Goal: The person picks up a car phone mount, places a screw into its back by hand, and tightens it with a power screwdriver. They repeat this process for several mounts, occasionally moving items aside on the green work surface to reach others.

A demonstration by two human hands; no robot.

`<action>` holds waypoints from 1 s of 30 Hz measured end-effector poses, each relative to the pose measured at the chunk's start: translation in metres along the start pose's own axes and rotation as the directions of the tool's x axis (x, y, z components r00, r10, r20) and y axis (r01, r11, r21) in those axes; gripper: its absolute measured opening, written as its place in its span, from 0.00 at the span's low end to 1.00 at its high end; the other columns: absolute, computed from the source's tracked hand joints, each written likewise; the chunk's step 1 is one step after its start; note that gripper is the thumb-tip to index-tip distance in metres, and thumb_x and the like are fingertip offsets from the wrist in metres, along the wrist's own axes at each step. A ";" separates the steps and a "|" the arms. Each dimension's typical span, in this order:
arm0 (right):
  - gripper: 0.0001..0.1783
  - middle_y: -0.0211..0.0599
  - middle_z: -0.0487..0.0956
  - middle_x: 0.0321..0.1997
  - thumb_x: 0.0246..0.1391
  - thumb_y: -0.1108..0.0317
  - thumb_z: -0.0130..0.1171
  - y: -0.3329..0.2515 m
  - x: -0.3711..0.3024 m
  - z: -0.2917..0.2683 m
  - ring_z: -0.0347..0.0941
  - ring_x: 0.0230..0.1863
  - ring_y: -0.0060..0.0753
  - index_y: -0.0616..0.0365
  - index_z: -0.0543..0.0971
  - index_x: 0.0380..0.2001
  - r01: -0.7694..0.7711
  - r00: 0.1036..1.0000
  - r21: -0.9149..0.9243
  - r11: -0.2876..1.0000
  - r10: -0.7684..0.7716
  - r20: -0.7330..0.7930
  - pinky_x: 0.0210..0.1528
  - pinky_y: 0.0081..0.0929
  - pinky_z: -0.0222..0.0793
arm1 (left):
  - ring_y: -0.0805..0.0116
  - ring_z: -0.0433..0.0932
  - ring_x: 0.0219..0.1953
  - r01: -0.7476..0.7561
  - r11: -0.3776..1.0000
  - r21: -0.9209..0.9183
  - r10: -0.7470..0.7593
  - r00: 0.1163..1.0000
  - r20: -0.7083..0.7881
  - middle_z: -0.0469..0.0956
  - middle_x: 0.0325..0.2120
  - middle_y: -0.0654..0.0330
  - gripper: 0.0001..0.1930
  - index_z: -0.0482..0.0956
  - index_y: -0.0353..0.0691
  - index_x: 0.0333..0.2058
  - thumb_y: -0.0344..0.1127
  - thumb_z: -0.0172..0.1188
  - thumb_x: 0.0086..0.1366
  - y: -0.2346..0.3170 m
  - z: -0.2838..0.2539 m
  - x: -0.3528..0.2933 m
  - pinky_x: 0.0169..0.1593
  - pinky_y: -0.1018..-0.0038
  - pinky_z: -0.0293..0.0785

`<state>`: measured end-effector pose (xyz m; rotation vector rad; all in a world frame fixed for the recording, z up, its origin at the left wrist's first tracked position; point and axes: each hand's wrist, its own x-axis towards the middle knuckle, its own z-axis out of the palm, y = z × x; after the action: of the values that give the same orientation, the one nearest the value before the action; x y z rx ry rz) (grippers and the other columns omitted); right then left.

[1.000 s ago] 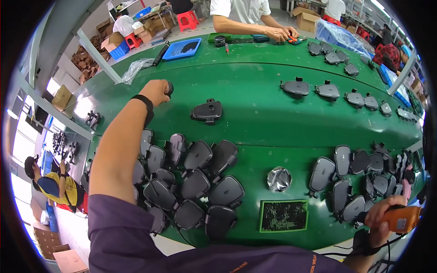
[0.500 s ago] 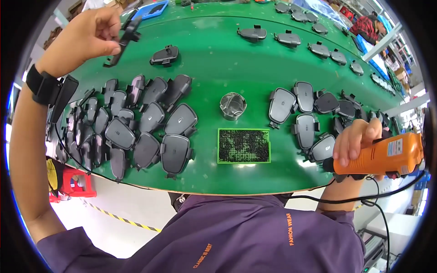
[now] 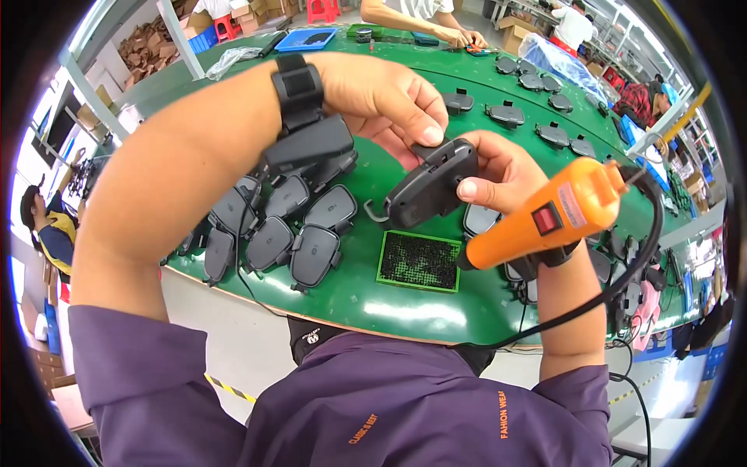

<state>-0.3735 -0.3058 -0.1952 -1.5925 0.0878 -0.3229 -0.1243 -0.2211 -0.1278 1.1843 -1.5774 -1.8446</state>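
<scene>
Head view: both hands' fingers (image 3: pixel 426 134) around smooth dark plastic housing (image 3: pixel 430 187), orange screwdriver (image 3: pixel 545 222) alongside.

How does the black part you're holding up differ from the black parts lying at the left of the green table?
The held black part is off the table, tilted, gripped by the left hand and the right hand; the pile of black parts lies on the green table, untouched. The held part is single; the pile overlaps in rows. Both look alike in dark colour and rounded shape.
</scene>
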 end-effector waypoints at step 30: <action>0.26 0.37 0.81 0.37 0.63 0.50 0.60 0.099 0.009 -0.014 0.79 0.33 0.26 0.64 0.78 0.51 -0.638 0.708 0.020 0.770 0.597 -0.376 0.31 0.25 0.79 | 0.54 0.77 0.53 0.071 0.997 0.029 -0.013 0.526 -0.850 0.77 0.51 0.42 0.28 0.67 0.27 0.61 0.35 0.60 0.66 -0.171 0.080 0.091 0.57 0.67 0.71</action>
<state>-0.3548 -0.3271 -0.2914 -1.4970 0.9338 -0.0721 -0.2052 -0.2021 -0.3205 1.7832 -0.9961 -0.8994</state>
